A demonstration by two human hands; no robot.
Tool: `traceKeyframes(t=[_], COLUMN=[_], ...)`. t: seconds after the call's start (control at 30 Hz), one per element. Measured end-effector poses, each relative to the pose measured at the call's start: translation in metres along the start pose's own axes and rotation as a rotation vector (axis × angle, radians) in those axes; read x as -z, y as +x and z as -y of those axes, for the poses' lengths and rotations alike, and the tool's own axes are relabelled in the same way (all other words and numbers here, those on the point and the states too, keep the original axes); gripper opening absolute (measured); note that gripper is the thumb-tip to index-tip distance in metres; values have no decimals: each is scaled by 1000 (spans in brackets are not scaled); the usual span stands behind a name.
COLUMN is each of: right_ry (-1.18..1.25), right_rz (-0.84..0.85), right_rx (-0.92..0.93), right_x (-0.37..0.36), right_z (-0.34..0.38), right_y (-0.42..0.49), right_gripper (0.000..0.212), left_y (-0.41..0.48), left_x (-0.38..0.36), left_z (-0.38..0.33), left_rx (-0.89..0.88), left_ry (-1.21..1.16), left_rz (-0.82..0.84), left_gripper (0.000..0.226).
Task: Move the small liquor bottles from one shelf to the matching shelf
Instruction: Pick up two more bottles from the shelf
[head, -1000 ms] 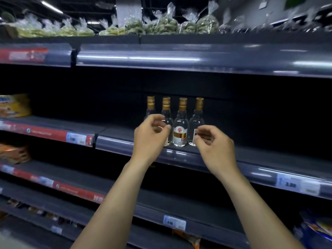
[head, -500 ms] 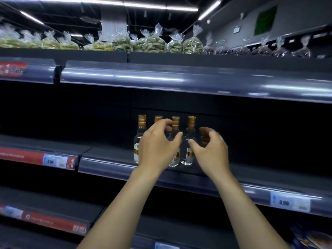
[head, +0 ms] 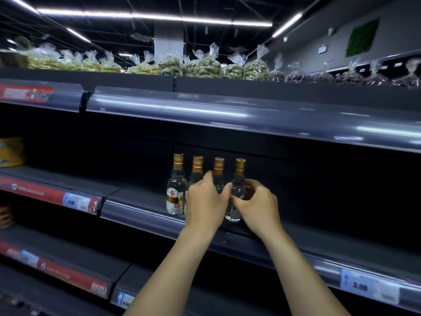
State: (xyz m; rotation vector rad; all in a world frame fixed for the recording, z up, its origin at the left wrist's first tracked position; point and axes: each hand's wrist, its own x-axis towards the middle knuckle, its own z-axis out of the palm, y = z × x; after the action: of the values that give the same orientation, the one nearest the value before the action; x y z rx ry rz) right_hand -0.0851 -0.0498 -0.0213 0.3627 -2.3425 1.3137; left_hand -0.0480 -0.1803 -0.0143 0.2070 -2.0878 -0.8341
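Several small clear liquor bottles with gold caps stand in a row on the dark middle shelf (head: 136, 202). The leftmost bottle (head: 175, 192) stands free, its red and gold label facing me. My left hand (head: 206, 207) wraps around the two middle bottles (head: 197, 167), hiding their bodies. My right hand (head: 258, 206) curls around the rightmost bottle (head: 238, 190), thumb in front and fingers behind. The two hands touch at the thumbs.
Clear bags of green and dark snacks (head: 200, 65) line the top shelf. A yellow package (head: 11, 152) sits at the far left. Price tags (head: 369, 286) hang on the shelf rails. Dark lower shelves (head: 68, 254) run below.
Both hands have moved forward onto the bottles and closed around them. The camera has tilted up, so the shelves sit lower in view.
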Motion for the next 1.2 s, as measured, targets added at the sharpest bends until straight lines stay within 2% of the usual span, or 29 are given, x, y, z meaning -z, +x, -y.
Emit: traceKeyframes(t=[0.07, 0.13, 0.27, 0.47, 0.6, 0.73, 0.97, 1.2], right_ry=[-17, -35, 22, 87, 89, 28, -79, -135], right_rz=[15, -12, -50, -129, -203, -306, -409, -539], right_rx=[-13, -7, 20, 43, 63, 52, -40, -129], right_x=[0, 1, 8, 33, 53, 74, 118, 195], right_z=[-2, -3, -8, -7, 7, 23, 15, -17], right_y=[0, -1, -8, -24, -41, -67, -142, -232], right_gripper=[50, 55, 33, 34, 25, 30, 33, 31], left_y=[-1, -2, -4, -16, -17, -26, -79, -169], left_x=[-2, -3, -2, 6, 21, 36, 39, 15], left_z=[1, 1, -4, -19, -36, -51, -64, -120], left_rx=[2, 12, 26, -31, -47, -44, -99, -84], left_ry=[-4, -30, -89, -164, -232, -451, -602, -740], left_rz=[-16, -16, -28, -39, -34, 74, 274, 620], left_gripper=[45, 47, 40, 33, 33, 24, 21, 20])
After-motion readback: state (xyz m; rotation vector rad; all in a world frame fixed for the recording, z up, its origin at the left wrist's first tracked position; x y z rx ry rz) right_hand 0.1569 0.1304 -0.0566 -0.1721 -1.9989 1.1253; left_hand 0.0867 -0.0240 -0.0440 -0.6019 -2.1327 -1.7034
